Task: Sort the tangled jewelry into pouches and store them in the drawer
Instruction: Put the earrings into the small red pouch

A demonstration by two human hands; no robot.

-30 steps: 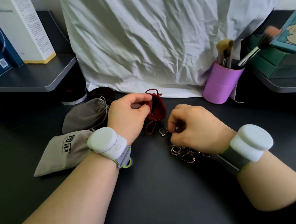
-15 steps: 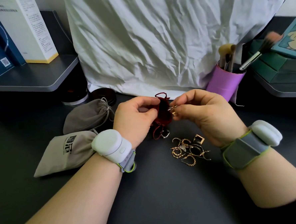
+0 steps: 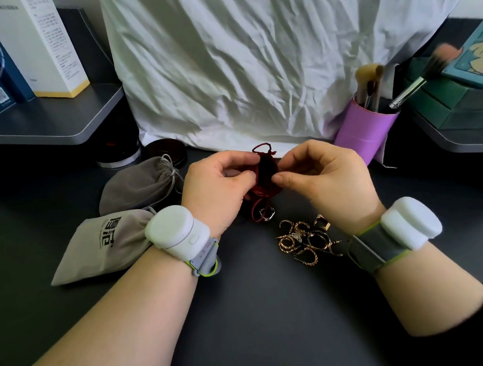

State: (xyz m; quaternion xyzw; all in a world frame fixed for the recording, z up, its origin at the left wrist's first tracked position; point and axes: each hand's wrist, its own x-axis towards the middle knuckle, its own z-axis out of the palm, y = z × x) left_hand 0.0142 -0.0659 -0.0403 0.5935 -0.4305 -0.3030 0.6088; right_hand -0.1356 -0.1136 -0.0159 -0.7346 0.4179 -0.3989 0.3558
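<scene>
A small dark red drawstring pouch [image 3: 265,172] is held upright above the dark desk [image 3: 256,309], its mouth spread open. My left hand [image 3: 216,188] pinches its left rim. My right hand [image 3: 323,177] pinches its right rim with thumb and forefinger. A tangle of gold hoop earrings and rings [image 3: 306,239] lies on the desk just under my right wrist. A silver clasp piece [image 3: 266,215] lies by the pouch's red cord. What lies inside the pouch is hidden.
Two grey pouches lie at left, a dark grey one [image 3: 141,184] and a light printed one [image 3: 105,243]. A purple brush holder [image 3: 364,135] stands at back right before a white cloth [image 3: 255,63]. Round dark tins [image 3: 165,152] and shelves with boxes [image 3: 47,118] sit at back left.
My right hand lifted from the jewelry pile with a small gold piece, brought it to the pouch mouth, and now pinches the pouch rim. The gold piece is no longer visible.
</scene>
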